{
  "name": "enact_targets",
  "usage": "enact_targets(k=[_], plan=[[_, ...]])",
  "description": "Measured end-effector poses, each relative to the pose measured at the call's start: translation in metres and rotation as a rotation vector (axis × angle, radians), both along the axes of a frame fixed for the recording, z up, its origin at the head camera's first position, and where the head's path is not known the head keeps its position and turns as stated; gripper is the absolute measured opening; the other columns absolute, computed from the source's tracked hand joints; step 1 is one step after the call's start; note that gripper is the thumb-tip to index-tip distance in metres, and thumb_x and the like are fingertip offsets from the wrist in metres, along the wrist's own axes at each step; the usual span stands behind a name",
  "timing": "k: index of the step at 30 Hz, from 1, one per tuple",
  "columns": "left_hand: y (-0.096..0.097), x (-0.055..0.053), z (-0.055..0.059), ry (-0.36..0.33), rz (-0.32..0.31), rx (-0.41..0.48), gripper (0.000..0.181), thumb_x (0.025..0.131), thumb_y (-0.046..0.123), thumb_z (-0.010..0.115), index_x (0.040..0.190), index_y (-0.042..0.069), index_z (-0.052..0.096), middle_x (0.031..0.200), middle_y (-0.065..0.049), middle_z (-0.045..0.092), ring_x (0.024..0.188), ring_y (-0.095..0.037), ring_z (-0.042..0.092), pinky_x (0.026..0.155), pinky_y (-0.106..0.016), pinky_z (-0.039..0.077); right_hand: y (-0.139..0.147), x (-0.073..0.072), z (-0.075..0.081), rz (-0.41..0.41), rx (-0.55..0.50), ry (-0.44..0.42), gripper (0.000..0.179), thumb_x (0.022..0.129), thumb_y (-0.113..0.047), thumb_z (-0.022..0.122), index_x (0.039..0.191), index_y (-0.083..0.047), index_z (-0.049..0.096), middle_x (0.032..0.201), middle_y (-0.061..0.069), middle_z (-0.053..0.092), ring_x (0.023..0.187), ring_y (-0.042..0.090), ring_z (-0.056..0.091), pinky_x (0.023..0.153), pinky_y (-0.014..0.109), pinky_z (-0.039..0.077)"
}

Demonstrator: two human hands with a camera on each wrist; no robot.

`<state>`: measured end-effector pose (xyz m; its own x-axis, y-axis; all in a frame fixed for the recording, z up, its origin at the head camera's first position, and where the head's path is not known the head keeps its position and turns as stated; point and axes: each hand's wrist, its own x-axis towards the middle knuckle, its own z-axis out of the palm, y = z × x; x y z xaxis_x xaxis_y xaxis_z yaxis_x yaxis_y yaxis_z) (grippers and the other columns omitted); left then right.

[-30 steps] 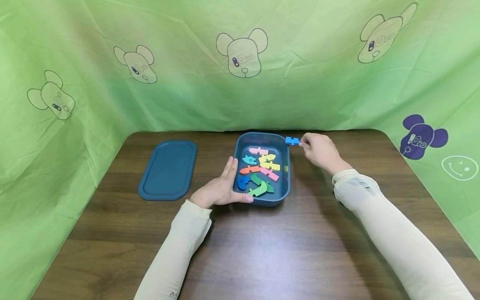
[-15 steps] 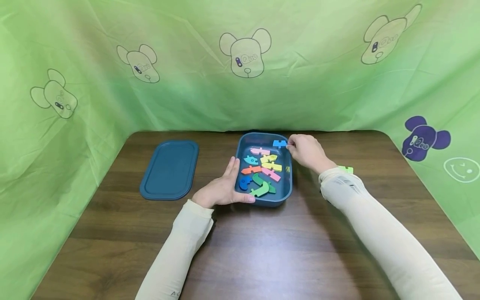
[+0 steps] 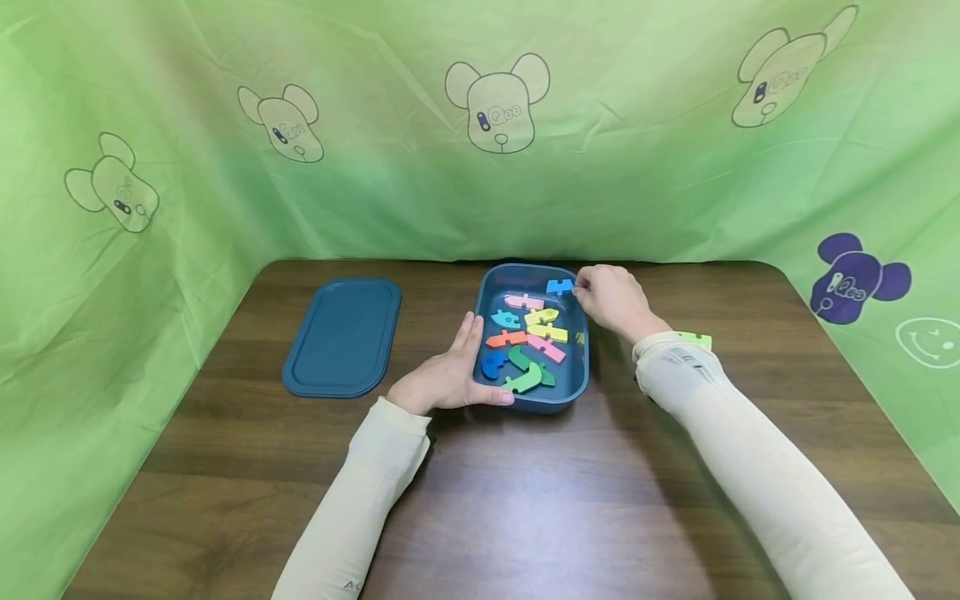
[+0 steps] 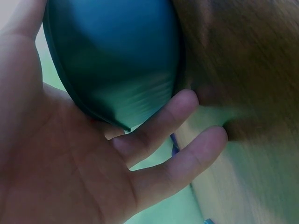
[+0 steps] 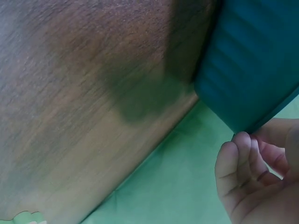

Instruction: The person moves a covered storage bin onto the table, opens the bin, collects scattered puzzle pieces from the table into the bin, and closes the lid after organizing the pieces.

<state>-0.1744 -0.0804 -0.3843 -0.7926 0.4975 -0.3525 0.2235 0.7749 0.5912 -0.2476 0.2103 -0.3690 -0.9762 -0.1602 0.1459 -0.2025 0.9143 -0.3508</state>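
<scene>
A dark blue open box (image 3: 583,367) holds several foam puzzle pieces, among them an orange one (image 3: 507,338), a pink one (image 3: 546,348) and a light green curved one (image 3: 523,379). My right hand (image 3: 615,298) pinches a blue puzzle piece (image 3: 558,287) inside the rim at the box's far right corner. In the right wrist view the fingertips (image 5: 229,151) are bunched beside the box's rim, and the piece is hidden. My left hand (image 3: 446,371) rests against the near left corner, fingers straight along the left wall and thumb along the front rim.
A flat dark blue lid (image 3: 343,337) lies to the left on the wooden table (image 3: 480,500). Beyond my right wrist is a lime green puzzle piece (image 3: 697,340), partly covered by the sleeve. A green printed cloth (image 3: 375,183) hangs behind and around the table.
My right hand has moved left, carrying the blue piece from outside the right rim to inside the far right corner. The lime green piece has come into sight. My left hand stays on the box.
</scene>
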Motion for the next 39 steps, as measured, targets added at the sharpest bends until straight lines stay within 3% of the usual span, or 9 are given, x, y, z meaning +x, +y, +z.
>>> enact_targets(k=[8,20,29,39], plan=[[0.000,0.001,0.000,0.013,-0.009,-0.004,0.128,0.080,0.072,0.069,0.161,0.023,-0.017,0.165,0.008,-0.025,0.115,-0.036,0.061,0.088,-0.039,0.052,0.000,0.002,0.000,-0.013,0.004,-0.019,0.021,0.098,-0.013,0.063,0.113,0.001,0.068,0.108,0.021,0.067,0.096,0.038,0.061,0.081,0.056,0.048],[-0.001,0.003,0.002,-0.002,-0.005,0.030,0.127,0.081,0.071,0.070,0.161,0.023,-0.017,0.164,0.009,-0.027,0.127,-0.038,0.054,0.096,-0.043,0.049,0.015,0.014,0.001,-0.012,-0.111,0.030,0.021,0.100,-0.015,0.059,0.111,-0.001,0.069,0.105,0.020,0.069,0.098,0.037,0.062,0.086,0.054,0.047],[0.000,0.002,0.002,-0.005,-0.003,0.031,0.126,0.082,0.069,0.071,0.160,0.024,-0.017,0.165,0.009,-0.026,0.127,-0.037,0.054,0.097,-0.043,0.049,0.066,0.034,0.002,0.004,-0.112,0.045,0.019,0.099,-0.011,0.060,0.109,0.002,0.069,0.098,0.020,0.071,0.092,0.038,0.064,0.084,0.056,0.046],[0.000,0.002,0.001,0.003,0.001,0.019,0.127,0.082,0.068,0.071,0.161,0.022,-0.016,0.165,0.008,-0.025,0.124,-0.037,0.056,0.095,-0.044,0.049,0.129,0.062,-0.011,-0.052,-0.013,-0.035,0.017,0.098,-0.017,0.063,0.100,-0.001,0.067,0.090,0.016,0.071,0.085,0.038,0.065,0.077,0.057,0.044]])
